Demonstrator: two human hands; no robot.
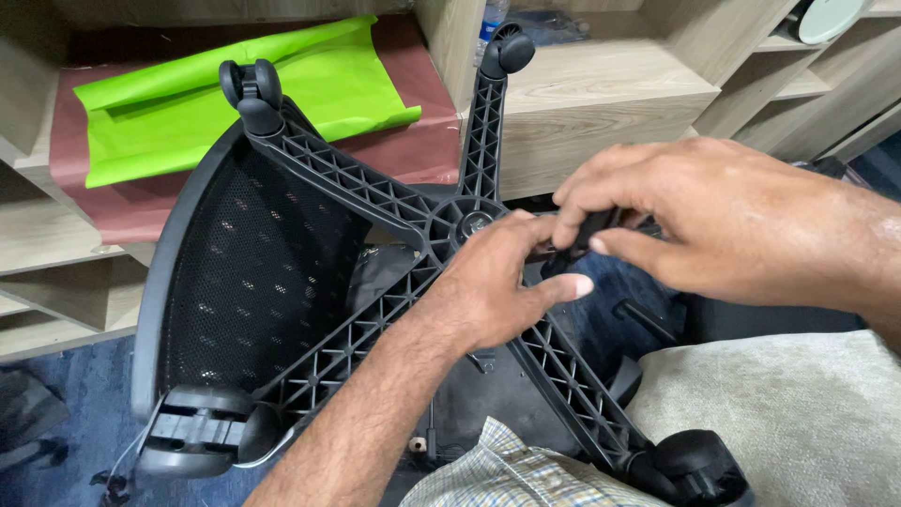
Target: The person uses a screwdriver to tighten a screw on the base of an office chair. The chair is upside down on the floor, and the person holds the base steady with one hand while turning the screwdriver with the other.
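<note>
My right hand (713,221) covers the fifth arm of the black star base (469,221); only a short dark part (587,235) shows between my fingertips, and its shape cannot be determined. My left hand (497,282) hides part of the hub. The lower-right caster (699,465) is cut off by the bottom edge. The mesh backrest (253,272) conceals the seat behind it.

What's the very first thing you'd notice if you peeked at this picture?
First, the black star-shaped chair base with its ribbed legs, turned upside down in the middle, a caster wheel on a leg tip at the top left. Right over its hub, the left hand and right hand pinch a small black part between them. Behind, a bright green paper sheet lies on a wooden shelf.
</note>
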